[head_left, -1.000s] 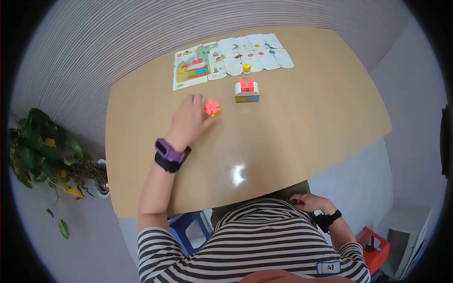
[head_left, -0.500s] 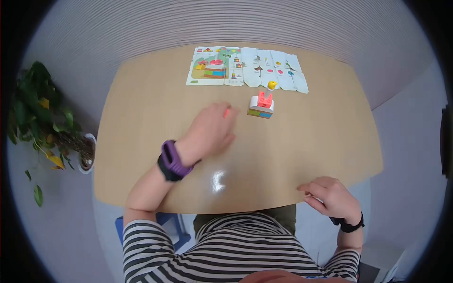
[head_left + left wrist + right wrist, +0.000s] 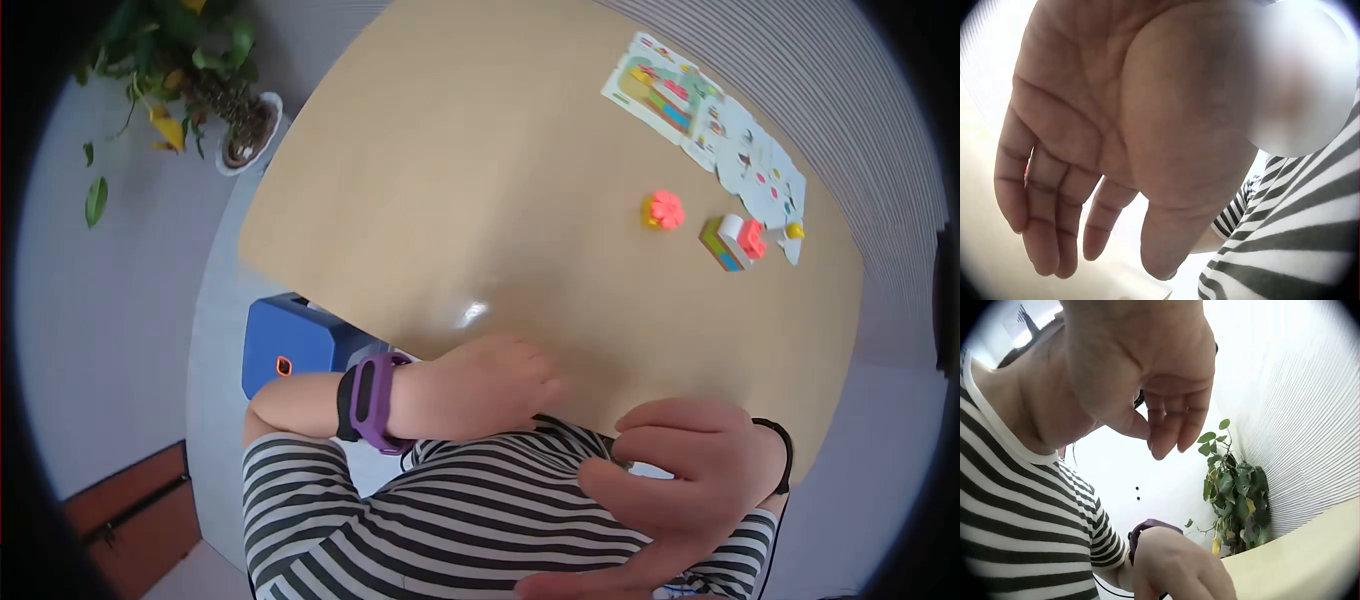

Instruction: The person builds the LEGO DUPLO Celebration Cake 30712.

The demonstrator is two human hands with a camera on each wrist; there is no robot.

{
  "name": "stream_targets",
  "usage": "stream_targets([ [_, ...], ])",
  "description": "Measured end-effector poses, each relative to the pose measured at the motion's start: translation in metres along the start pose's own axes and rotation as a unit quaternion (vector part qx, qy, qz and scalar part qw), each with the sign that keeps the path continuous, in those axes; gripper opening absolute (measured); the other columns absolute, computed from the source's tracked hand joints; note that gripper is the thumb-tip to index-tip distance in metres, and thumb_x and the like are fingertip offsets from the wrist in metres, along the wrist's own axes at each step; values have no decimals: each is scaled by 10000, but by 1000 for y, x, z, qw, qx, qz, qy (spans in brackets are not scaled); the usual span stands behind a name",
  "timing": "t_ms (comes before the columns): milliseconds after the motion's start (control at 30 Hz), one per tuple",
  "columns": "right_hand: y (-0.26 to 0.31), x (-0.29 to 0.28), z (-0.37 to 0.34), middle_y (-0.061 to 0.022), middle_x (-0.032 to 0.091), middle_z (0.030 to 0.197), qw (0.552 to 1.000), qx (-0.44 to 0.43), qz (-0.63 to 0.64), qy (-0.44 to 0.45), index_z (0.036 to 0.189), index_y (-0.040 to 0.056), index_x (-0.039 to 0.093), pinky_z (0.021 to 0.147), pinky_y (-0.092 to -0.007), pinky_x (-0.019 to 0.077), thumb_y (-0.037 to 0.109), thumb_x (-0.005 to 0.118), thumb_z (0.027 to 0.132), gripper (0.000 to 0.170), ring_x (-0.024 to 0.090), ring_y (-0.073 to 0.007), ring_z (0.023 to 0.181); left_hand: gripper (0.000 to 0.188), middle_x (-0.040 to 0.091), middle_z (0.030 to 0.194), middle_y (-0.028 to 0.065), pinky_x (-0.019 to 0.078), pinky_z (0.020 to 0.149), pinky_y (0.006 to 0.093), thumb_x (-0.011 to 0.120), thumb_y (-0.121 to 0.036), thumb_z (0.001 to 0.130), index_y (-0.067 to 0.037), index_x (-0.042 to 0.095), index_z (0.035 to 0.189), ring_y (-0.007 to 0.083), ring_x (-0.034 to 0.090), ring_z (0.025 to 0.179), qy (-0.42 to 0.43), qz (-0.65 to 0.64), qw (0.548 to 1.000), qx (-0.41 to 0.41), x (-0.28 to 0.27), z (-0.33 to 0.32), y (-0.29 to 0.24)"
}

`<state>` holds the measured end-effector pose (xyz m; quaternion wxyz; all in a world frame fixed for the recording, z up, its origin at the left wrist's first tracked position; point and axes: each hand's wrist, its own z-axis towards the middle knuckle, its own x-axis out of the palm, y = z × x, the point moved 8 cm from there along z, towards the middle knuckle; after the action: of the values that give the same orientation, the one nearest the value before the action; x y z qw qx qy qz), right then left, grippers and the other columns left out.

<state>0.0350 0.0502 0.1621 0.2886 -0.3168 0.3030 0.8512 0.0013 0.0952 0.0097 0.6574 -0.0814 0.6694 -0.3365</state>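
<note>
My left hand (image 3: 480,390), with a purple band at its wrist, hovers over the table's near edge in front of the striped shirt. In the left wrist view its palm shows and its relaxed fingers (image 3: 1044,212) hold nothing. My right hand (image 3: 690,470) is raised close to the camera; in the right wrist view its fingers (image 3: 1172,425) curl loosely around nothing. Farther off on the table, a pink flower (image 3: 666,209) sits on a yellow base. Beside it stands a toy-brick stack (image 3: 735,243) with green, blue, white and pink pieces, near a yellow piece (image 3: 795,231) on a pale stem.
A creased instruction sheet (image 3: 745,160) lies at the far right of the wooden table (image 3: 450,170). Past the table's left edge is a potted plant (image 3: 245,130). A blue stool (image 3: 290,345) stands under the near left edge.
My left hand has left the pink flower and drawn back toward the body. My right hand has risen toward the camera. The head view has turned left, shifting the bricks to the right.
</note>
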Motion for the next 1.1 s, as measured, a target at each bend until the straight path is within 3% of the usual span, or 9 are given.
stream_targets([
  [200, -1, 28, 29, 11, 525, 758, 990, -69, 70, 103, 943, 288, 675, 521, -197, 427, 286, 678, 682, 260, 375, -104, 482, 335, 559, 837, 111, 456, 713, 394, 683, -262, 780, -35, 526, 970, 296, 569, 801, 44, -50, 986, -153, 5, -40, 23],
  [333, 3, 15, 16, 23, 512, 760, 993, -89, 43, 58, 955, 290, 697, 537, -200, 447, 252, 657, 718, 243, 376, -103, 489, 299, 594, 829, 125, 463, 731, 395, 667, -254, 800, -19, 537, 931, 305, 594, 841, 27, -49, 978, -199, 8, -57, 27],
  [533, 12, 18, 14, -1, 532, 761, 993, -115, 7, 42, 988, 182, 707, 438, -253, 318, 257, 719, 693, 304, 401, -131, 528, 291, 590, 775, 129, 473, 688, 410, 673, -268, 796, -25, 542, 889, 319, 604, 772, 9, -53, 979, -199, 15, -48, 30],
  [667, 15, 1, 9, 37, 498, 742, 993, -97, 15, 58, 1009, 322, 699, 526, -190, 439, 263, 660, 724, 294, 368, -95, 490, 285, 587, 749, 129, 476, 671, 418, 677, -262, 789, -23, 543, 865, 330, 603, 738, -11, -61, 979, -193, 13, -43, 33],
  [833, 24, -9, -11, 14, 518, 775, 994, -81, -44, -60, 1083, 221, 687, 476, -233, 360, 240, 682, 713, 370, 393, -105, 537, 300, 576, 805, 146, 463, 661, 424, 685, -236, 777, -27, 509, 901, 358, 576, 773, 31, -60, 975, -210, 14, -32, 34],
  [900, 27, -9, -23, 12, 516, 790, 998, -58, -32, -13, 1122, 200, 662, 491, -234, 359, 226, 669, 725, 398, 412, -104, 566, 300, 572, 800, 148, 459, 655, 426, 691, -215, 767, -24, 504, 903, 364, 572, 777, 27, -49, 981, -188, 12, -15, 27],
  [967, 26, 0, -36, 29, 475, 814, 992, -6, 25, 120, 1233, 219, 583, 591, -198, 429, 196, 587, 786, 448, 437, -86, 614, 303, 568, 800, 149, 458, 657, 429, 696, -196, 756, -23, 499, 908, 363, 570, 778, 54, -41, 978, -198, 14, -1, 24],
  [1033, 25, 9, -37, -26, 547, 837, 982, 68, 13, 173, 1100, 126, 577, 658, -280, 442, 168, 561, 797, 306, 567, -173, 760, 304, 565, 796, 149, 458, 656, 429, 694, -197, 757, -23, 498, 911, 361, 570, 776, 60, -28, 982, -178, 1, -15, 12],
  [1100, -1, 10, -83, -23, 547, 871, 956, 210, 21, 205, 1173, 122, 578, 673, -293, 455, 114, 563, 800, 373, 556, -197, 772, 312, 558, 770, 150, 458, 640, 431, 687, -223, 772, -25, 490, 911, 358, 570, 753, 60, -17, 985, -164, -1, -10, 9],
])
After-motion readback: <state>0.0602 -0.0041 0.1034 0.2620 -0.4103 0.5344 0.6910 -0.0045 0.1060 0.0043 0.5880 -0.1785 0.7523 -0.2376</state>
